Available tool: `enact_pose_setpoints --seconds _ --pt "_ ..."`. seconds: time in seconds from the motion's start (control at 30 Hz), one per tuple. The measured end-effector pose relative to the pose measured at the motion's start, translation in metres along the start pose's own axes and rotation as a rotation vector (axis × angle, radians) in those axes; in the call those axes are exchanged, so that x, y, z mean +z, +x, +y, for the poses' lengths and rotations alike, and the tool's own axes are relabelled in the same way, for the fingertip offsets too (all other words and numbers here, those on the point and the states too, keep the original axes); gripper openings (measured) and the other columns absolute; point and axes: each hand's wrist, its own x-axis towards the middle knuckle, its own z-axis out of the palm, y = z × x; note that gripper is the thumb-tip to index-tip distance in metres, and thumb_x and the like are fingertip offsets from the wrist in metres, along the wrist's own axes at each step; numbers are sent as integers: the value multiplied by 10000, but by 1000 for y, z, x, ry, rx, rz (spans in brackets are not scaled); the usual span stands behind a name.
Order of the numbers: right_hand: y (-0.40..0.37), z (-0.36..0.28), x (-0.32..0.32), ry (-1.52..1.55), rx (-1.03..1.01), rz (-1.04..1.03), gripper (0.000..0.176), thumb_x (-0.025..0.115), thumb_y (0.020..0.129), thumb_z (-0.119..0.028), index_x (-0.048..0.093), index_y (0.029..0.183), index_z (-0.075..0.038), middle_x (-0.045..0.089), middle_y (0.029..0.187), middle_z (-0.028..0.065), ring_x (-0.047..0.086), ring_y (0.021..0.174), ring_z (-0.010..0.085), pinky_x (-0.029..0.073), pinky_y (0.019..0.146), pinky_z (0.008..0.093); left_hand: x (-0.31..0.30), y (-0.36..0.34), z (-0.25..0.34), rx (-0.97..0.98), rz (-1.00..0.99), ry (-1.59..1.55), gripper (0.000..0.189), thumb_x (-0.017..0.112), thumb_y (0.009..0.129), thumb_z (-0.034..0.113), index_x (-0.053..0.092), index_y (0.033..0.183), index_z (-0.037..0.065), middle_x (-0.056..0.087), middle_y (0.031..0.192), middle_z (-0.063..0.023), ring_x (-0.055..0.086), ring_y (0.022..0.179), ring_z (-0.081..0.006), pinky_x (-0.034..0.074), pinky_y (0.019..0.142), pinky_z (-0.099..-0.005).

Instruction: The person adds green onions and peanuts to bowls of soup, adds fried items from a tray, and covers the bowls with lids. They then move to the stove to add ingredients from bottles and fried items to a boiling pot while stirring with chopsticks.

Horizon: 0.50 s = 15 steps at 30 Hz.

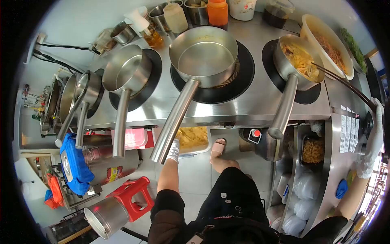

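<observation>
My right hand [378,112], in a thin clear glove at the far right edge, is closed around the rear ends of long dark chopsticks [345,83]. Their tips reach into a steel saucepan [287,75] of noodles in yellow-orange broth [301,57] on the right burner. Lower down, my gloved left hand [174,149] is beside a bin of yellow food [193,137] below the counter. The long handle of the large middle saucepan [176,118] crosses in front of it and its fingers are largely hidden. That middle saucepan [209,69] contains clear liquid or a bare shiny bottom.
More saucepans [132,87] stand on the left burners, handles jutting over the counter's front edge. Sauce bottles [175,18] line the back. A cream tub of shredded food [307,24] stands right of the noodles. On the floor side are a red stool [136,195] and a steel pot [106,217].
</observation>
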Motion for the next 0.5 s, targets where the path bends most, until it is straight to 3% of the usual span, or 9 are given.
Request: enact_pose_setpoints --seconds 0.03,0.1,0.13,0.17,0.3,0.33,0.37,0.43,0.5 --pt "3 -1 1 -12 -15 8 287 523 962 -222 643 1085 9 628 1090 86 585 1036 161 448 921 293 7 18 -42 133 23 -564 268 740 661 115 666 883 -16 672 759 -98 602 659 -180 482 668 -312" --pt "5 0 1 -150 -77 3 276 518 962 -208 647 1088 2 632 1095 78 587 1024 145 442 910 279 -7 24 -26 121 61 -648 267 744 685 93 657 910 -22 663 746 -87 605 661 -173 486 649 -309" --pt "5 -4 3 -120 -16 -57 290 519 960 -222 638 1094 5 622 1109 80 567 1051 144 413 944 279 -14 13 -20 -55 -35 -346 268 736 705 77 650 937 -27 663 770 -85 613 678 -176 488 637 -304" --pt "4 -9 5 -94 46 -109 304 519 957 -237 628 1101 8 613 1123 82 547 1078 143 385 978 280 -49 -16 61 -191 -179 -28 269 728 726 60 642 964 -32 662 794 -82 621 695 -179 490 626 -299" --pt "-1 -26 12 101 165 -138 226 558 924 -153 664 1049 3 662 998 54 583 955 119 437 881 258 -92 -88 154 -375 -435 -774 352 612 816 -36 549 1162 -40 643 1016 -116 639 911 -240 535 814 -347" --pt "-1 -17 9 177 216 -133 250 615 903 -231 661 1063 -45 638 981 11 576 870 77 503 688 225 -108 -112 184 -375 -520 -748 365 611 818 -40 533 1174 -47 644 1031 -129 646 907 -243 541 806 -352" --pt "3 -2 6 125 53 -100 223 610 909 -239 666 1035 -63 637 965 3 568 824 59 496 600 212 -125 -140 226 -333 -562 -667 377 637 805 -35 534 1167 -42 650 1015 -124 653 887 -241 546 792 -349" --pt "-2 -38 -1 331 362 -81 232 618 900 -254 657 1046 -79 634 939 -11 556 831 43 478 695 227 -145 -177 282 -274 -650 -647 336 672 793 -11 568 1111 -36 662 988 -101 659 868 -218 549 770 -329" --pt "-2 -33 -12 365 409 -54 255 625 890 -272 654 1066 -90 641 974 -8 572 876 55 472 741 246 -184 -212 382 62 -825 -662 298 708 770 8 604 1047 -25 672 958 -95 657 872 -189 541 771 -307"
